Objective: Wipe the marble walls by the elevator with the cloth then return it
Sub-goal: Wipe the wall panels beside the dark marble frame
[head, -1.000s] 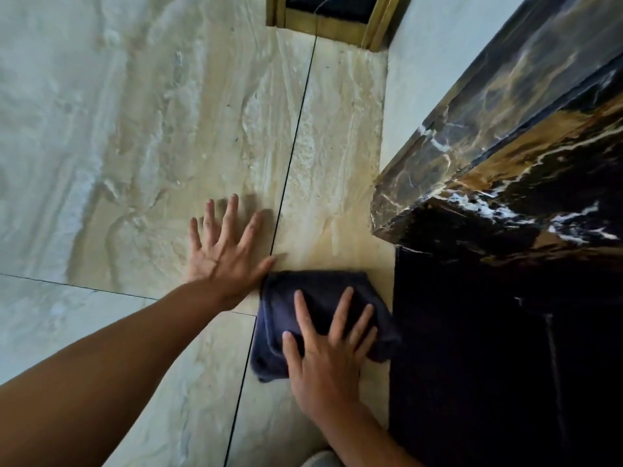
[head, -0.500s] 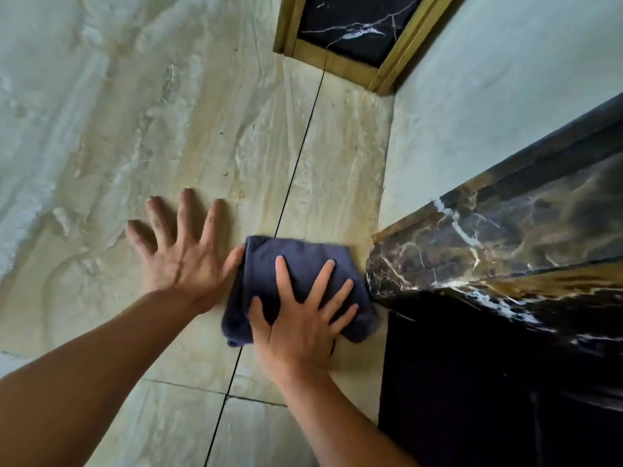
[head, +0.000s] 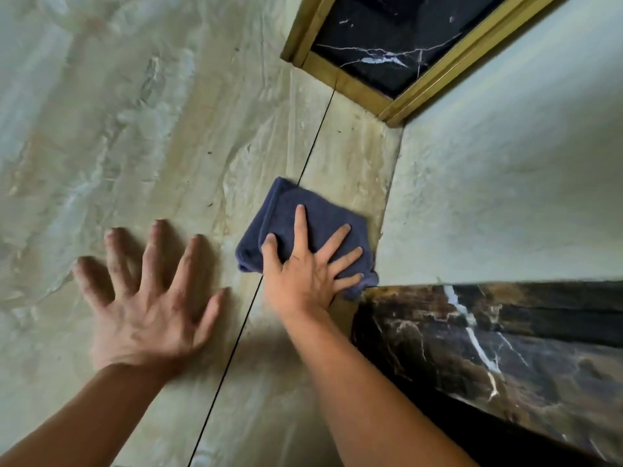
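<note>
Wiping step: cloth pressed flat on the beige marble wall [head: 141, 136], near the corner.

I judge an even palm load and overlapping strokes, run up to the dark marble ledge [head: 488, 348], will serve best. My right hand [head: 305, 273] lies open, fingers spread on the folded dark blue cloth [head: 296, 210], pinning rather than gripping it. My left hand [head: 151, 298] is splayed bare on the wall, just beside the cloth, holding nothing.
</note>
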A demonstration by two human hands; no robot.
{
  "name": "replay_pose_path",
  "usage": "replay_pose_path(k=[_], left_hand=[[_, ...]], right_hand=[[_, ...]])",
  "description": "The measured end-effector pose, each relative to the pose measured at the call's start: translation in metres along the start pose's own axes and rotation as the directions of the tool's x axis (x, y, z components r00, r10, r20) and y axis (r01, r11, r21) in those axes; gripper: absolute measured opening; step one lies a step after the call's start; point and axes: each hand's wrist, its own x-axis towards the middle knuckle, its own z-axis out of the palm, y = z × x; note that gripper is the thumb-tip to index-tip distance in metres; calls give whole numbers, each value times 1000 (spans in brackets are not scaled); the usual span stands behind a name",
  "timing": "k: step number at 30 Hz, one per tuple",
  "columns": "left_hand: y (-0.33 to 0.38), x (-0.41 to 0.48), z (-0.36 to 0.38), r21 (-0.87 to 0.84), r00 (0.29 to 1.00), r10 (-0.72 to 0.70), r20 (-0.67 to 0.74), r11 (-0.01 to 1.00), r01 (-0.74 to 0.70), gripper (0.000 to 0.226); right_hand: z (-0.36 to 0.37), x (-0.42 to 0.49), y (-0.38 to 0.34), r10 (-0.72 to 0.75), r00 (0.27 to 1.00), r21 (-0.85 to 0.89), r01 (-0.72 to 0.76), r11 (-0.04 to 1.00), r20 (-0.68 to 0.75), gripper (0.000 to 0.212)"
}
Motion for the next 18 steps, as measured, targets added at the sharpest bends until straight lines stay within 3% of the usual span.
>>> replay_pose_path(k=[3,6,9,14,18], left_hand=[[0,7,2,5,999,9,-33,1000,-9,80],[-4,6,5,27,1000,10,-3,1000,-10,80],[-5,4,4,15,1000,9,26,1000,-9,79],[-6,0,-2,-31,1000,-4,30,1000,5,79],[-10,2,15,-83,996,9,-84,996,-16,82]], right_hand=[[-21,97,-30,47,996,7,-47,999,-80,68],[-41,172,-52,130,991,1,-130,992,13,67],[-44,155,-39,73,997,17,-74,997,21,66],[-7,1,11,6,989,-11,-4,1000,150,64],[-29,117,-24,126,984,97,-138,986,124,63]])
